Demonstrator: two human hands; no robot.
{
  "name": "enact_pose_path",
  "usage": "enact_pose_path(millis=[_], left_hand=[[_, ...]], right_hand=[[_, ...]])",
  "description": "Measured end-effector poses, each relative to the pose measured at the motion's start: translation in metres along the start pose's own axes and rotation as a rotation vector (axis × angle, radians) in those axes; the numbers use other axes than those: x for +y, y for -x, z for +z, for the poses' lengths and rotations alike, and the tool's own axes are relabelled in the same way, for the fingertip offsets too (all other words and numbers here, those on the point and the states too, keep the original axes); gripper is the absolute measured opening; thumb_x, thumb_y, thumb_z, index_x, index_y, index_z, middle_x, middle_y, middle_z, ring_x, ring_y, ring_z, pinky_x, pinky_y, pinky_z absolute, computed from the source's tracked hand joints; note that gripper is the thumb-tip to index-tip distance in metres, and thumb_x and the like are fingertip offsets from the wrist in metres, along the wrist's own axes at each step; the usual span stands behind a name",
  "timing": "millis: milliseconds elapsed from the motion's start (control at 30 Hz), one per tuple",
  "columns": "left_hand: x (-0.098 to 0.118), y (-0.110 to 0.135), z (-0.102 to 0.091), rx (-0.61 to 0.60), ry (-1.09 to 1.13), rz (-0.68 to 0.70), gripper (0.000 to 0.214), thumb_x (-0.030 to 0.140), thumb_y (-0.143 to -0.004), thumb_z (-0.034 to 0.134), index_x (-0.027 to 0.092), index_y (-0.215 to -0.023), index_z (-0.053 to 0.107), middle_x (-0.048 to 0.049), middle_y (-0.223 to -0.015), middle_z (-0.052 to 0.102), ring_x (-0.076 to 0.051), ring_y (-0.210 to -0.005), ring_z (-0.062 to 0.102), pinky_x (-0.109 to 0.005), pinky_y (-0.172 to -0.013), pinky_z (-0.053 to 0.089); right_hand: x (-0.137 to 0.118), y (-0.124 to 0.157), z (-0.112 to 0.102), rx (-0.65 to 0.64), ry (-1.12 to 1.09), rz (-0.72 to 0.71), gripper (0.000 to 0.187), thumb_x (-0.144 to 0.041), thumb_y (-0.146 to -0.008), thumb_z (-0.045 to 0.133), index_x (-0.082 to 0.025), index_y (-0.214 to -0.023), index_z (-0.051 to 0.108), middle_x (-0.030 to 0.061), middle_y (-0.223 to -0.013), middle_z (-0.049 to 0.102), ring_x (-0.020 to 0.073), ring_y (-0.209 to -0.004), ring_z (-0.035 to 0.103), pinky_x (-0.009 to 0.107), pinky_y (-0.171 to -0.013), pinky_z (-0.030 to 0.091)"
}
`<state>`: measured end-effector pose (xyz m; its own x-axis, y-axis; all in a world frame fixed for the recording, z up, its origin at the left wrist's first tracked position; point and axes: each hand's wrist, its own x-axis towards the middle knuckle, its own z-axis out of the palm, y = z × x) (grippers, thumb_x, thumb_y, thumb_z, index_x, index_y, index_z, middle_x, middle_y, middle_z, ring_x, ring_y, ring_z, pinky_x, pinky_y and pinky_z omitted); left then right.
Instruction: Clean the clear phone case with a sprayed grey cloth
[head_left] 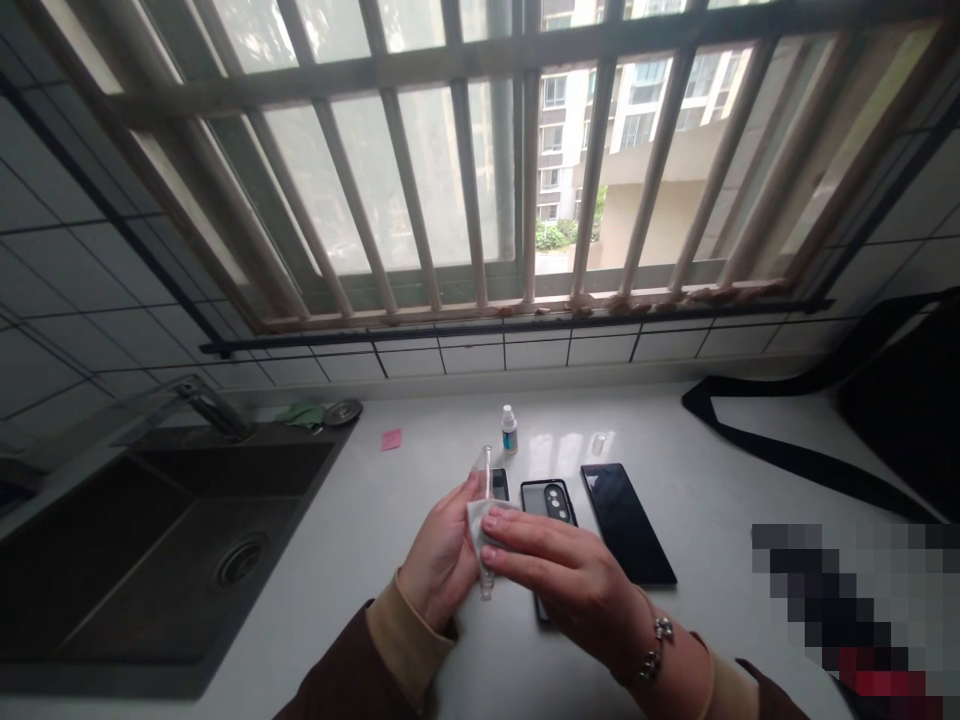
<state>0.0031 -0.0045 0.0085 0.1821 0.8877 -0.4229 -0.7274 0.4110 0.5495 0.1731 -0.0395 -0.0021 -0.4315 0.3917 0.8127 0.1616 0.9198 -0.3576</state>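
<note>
In the middle of the head view, my left hand (442,550) grips a clear phone case (487,470) held on edge, tilted above the counter. My right hand (555,570), wearing a beaded bracelet, presses a white wipe (478,518) against the case with its fingers. Behind the case, a small dark device (500,485) is partly hidden. Below my right hand lies a black phone case (534,493) with a camera cutout, its middle covered by the hand. To the right, a dark phone (630,525) rests flat, screen up.
A small white bottle (510,432) stands upright behind my hands. Near it lie a pink note (391,439) and a small clear piece (598,443). A dark sink (285,560) with a faucet (217,408) is at left. A black strap (780,455) crosses the right side.
</note>
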Motion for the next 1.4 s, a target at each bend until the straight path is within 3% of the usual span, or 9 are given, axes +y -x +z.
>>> enact_pose_path(millis=[200,333,500,633,733,800,933,1067,1400], left_hand=[[0.006,0.001,-0.006,-0.034,0.092,0.098,0.008,0.02,-0.104,0.057,0.015,-0.103,0.063,-0.0142,-0.104,0.076,-0.022,-0.091,0.078,-0.032,-0.081,0.064],[0.01,0.009,0.0,-0.145,0.055,0.108,0.032,0.039,-0.109,0.047,0.02,-0.132,0.056,-0.0211,-0.138,0.066,-0.03,-0.123,0.07,-0.043,-0.098,0.061],[0.008,0.011,0.0,-0.146,0.007,0.068,0.048,0.051,-0.108,0.041,0.017,-0.141,0.05,-0.0228,-0.139,0.065,-0.03,-0.119,0.07,-0.045,-0.1,0.058],[0.005,0.011,-0.004,-0.163,-0.074,-0.029,0.053,0.055,-0.106,0.044,0.017,-0.142,0.05,-0.0216,-0.136,0.064,-0.031,-0.118,0.068,-0.052,-0.098,0.058],[0.002,0.014,-0.005,-0.185,-0.163,-0.133,0.06,0.06,-0.105,0.044,0.015,-0.143,0.053,-0.0209,-0.131,0.066,-0.032,-0.116,0.067,-0.055,-0.096,0.057],[-0.001,0.017,-0.003,-0.231,-0.2,-0.195,0.062,0.062,-0.104,0.044,0.014,-0.142,0.057,-0.02,-0.124,0.067,-0.031,-0.109,0.068,-0.054,-0.095,0.057],[-0.006,0.021,-0.001,-0.361,-0.23,-0.256,0.06,0.06,-0.106,0.04,0.014,-0.136,0.065,-0.0181,-0.118,0.069,-0.028,-0.103,0.068,-0.045,-0.09,0.057],[-0.012,0.018,-0.002,-0.38,-0.218,-0.202,0.06,0.058,-0.108,0.036,0.014,-0.137,0.066,-0.0192,-0.127,0.069,-0.028,-0.11,0.067,-0.041,-0.091,0.056],[-0.002,0.007,-0.004,-0.015,-0.091,-0.03,0.067,0.063,-0.105,0.04,0.012,-0.147,0.053,-0.0144,-0.104,0.071,-0.022,-0.084,0.071,-0.034,-0.08,0.059]], right_hand=[[0.012,0.006,0.004,0.148,0.058,0.263,0.045,-0.001,-0.102,0.051,-0.022,-0.137,0.071,0.0133,-0.141,0.07,0.0227,-0.131,0.068,0.039,-0.111,0.059],[0.017,0.007,0.008,0.154,-0.026,0.377,0.044,-0.005,-0.103,0.049,-0.026,-0.133,0.073,0.0096,-0.136,0.074,0.0221,-0.126,0.072,0.039,-0.108,0.062],[0.016,0.007,0.011,0.169,-0.103,0.536,0.031,-0.016,-0.105,0.053,-0.024,-0.124,0.076,0.0093,-0.125,0.079,0.0228,-0.117,0.075,0.038,-0.102,0.063],[0.031,0.016,0.011,0.373,-0.128,0.82,0.027,-0.027,-0.104,0.057,-0.02,-0.122,0.076,0.011,-0.115,0.082,0.023,-0.101,0.08,0.033,-0.085,0.068],[0.044,0.024,0.007,0.593,-0.142,0.804,0.033,-0.03,-0.105,0.057,-0.015,-0.131,0.071,0.0128,-0.109,0.083,0.0217,-0.088,0.082,0.029,-0.069,0.068],[0.044,0.024,0.004,0.63,-0.083,0.778,0.035,-0.029,-0.105,0.056,-0.015,-0.135,0.069,0.014,-0.114,0.082,0.0223,-0.091,0.082,0.029,-0.07,0.069],[0.029,0.016,0.004,0.381,0.043,0.678,0.034,-0.021,-0.105,0.056,-0.021,-0.135,0.07,0.0129,-0.125,0.079,0.0252,-0.11,0.079,0.037,-0.088,0.069],[0.022,0.012,0.012,0.105,0.085,0.337,0.047,-0.004,-0.101,0.05,-0.022,-0.141,0.066,0.0113,-0.141,0.071,0.0247,-0.133,0.067,0.047,-0.115,0.056],[0.006,0.002,0.013,-0.155,-0.044,0.091,0.042,0.001,-0.099,0.054,-0.021,-0.13,0.07,0.0066,-0.137,0.074,0.015,-0.131,0.068,0.03,-0.119,0.051]])
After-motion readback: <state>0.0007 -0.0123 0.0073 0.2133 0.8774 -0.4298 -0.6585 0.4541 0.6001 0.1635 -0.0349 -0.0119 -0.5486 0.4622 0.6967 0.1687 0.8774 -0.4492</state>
